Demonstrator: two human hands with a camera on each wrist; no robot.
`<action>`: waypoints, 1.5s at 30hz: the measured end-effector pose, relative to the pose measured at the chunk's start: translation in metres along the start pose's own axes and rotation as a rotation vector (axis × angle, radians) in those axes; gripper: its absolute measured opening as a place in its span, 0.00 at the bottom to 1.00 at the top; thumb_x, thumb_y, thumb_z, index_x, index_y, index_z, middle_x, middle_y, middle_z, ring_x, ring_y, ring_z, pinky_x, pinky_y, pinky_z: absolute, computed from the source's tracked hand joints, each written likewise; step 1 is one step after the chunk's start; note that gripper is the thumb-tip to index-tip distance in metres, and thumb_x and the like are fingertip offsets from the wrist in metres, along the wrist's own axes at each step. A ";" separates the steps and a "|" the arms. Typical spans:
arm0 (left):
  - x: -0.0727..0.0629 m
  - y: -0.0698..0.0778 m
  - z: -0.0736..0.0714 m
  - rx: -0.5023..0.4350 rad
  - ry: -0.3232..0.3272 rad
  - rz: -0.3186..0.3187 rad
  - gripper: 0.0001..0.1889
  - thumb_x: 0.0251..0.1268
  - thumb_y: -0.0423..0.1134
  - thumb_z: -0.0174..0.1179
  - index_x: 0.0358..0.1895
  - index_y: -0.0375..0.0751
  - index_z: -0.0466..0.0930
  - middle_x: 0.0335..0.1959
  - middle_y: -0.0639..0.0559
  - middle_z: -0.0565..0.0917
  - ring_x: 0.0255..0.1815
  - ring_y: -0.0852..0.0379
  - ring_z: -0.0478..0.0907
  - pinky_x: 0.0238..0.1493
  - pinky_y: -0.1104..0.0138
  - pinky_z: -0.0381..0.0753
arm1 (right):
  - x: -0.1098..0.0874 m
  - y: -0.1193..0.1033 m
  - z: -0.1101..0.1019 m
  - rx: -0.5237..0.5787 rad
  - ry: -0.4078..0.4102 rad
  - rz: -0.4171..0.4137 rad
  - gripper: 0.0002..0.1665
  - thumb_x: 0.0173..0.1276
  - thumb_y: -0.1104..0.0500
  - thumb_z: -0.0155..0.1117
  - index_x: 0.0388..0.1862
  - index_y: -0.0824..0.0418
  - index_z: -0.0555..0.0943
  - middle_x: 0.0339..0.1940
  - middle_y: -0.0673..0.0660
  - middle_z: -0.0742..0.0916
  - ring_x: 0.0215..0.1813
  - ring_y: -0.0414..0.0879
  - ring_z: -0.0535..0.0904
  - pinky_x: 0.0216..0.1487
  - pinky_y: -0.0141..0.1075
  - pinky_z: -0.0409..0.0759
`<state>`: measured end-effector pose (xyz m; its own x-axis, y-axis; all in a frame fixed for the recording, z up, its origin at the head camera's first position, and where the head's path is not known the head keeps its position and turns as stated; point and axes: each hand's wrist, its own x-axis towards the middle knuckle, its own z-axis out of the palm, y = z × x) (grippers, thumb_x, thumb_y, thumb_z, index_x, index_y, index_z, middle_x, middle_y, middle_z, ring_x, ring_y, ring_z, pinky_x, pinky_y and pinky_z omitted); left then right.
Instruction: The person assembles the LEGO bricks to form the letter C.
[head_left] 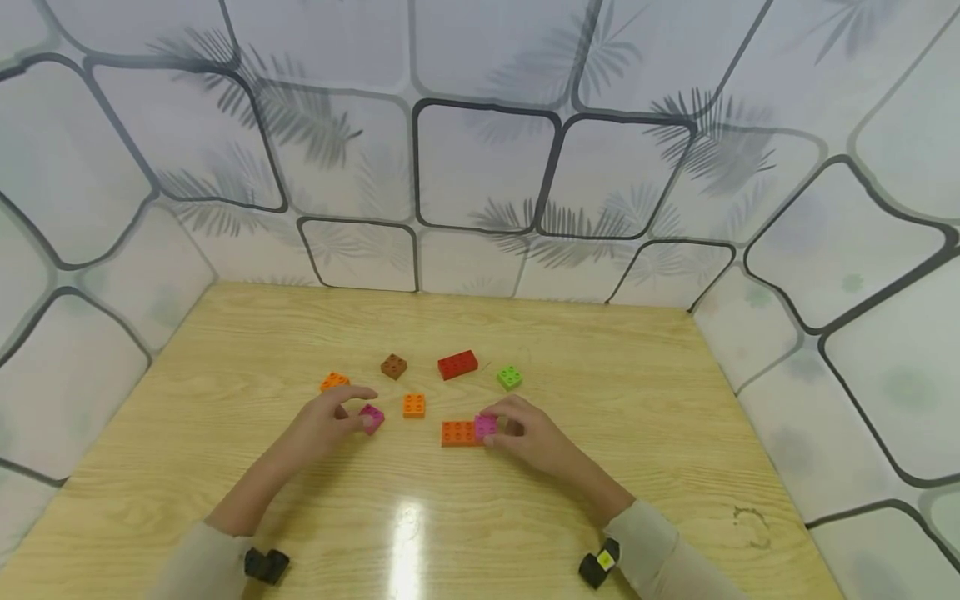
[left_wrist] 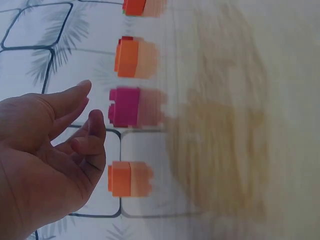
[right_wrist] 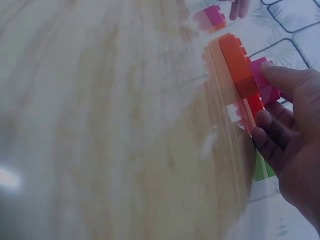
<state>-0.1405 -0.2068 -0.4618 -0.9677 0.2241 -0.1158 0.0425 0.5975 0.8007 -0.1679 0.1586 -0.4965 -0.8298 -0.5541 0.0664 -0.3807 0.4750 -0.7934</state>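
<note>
My right hand (head_left: pixel 536 437) pinches a pink toy building brick (head_left: pixel 483 427) between thumb and fingers. That brick sits over the right end of a long orange-red brick (head_left: pixel 457 433) on the table. In the right wrist view, the pink brick (right_wrist: pixel 263 80) is on the studded side of the long brick (right_wrist: pixel 237 65). My left hand (head_left: pixel 318 427) hovers around a magenta brick (head_left: pixel 374 414), thumb and fingers spread. The left wrist view has a gap between the fingertips (left_wrist: pixel 95 120) and the magenta brick (left_wrist: pixel 126 106).
Between the hands lies a small orange brick (head_left: pixel 414 406). Another orange brick (head_left: pixel 334 381) is just beyond the left hand. Farther back are a brown brick (head_left: pixel 393 366), a long red brick (head_left: pixel 457 364) and a green brick (head_left: pixel 510 377). Patterned walls (head_left: pixel 480 167) border the wooden table (head_left: pixel 525 533).
</note>
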 end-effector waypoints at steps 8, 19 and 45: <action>0.004 -0.007 -0.010 0.008 -0.103 0.026 0.23 0.71 0.36 0.63 0.67 0.40 0.74 0.59 0.39 0.78 0.36 0.52 0.73 0.30 0.64 0.76 | 0.000 0.001 0.000 -0.003 0.002 0.006 0.23 0.69 0.48 0.70 0.61 0.48 0.81 0.52 0.45 0.81 0.43 0.41 0.74 0.43 0.32 0.76; 0.010 -0.015 -0.008 0.031 -0.149 0.033 0.24 0.68 0.35 0.65 0.67 0.38 0.75 0.61 0.37 0.78 0.38 0.52 0.74 0.34 0.62 0.77 | 0.001 0.001 0.000 0.000 -0.009 0.015 0.23 0.69 0.48 0.70 0.61 0.47 0.81 0.53 0.45 0.81 0.44 0.42 0.74 0.45 0.33 0.76; 0.011 -0.013 -0.001 0.077 -0.127 0.027 0.18 0.66 0.44 0.68 0.57 0.44 0.81 0.57 0.43 0.81 0.41 0.55 0.78 0.40 0.62 0.78 | 0.001 0.004 0.001 -0.004 0.001 -0.001 0.22 0.68 0.48 0.70 0.61 0.47 0.81 0.50 0.44 0.80 0.42 0.42 0.73 0.43 0.32 0.76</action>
<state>-0.1521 -0.2129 -0.4732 -0.9267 0.3336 -0.1728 0.0915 0.6465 0.7574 -0.1698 0.1594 -0.4999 -0.8299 -0.5538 0.0676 -0.3830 0.4775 -0.7907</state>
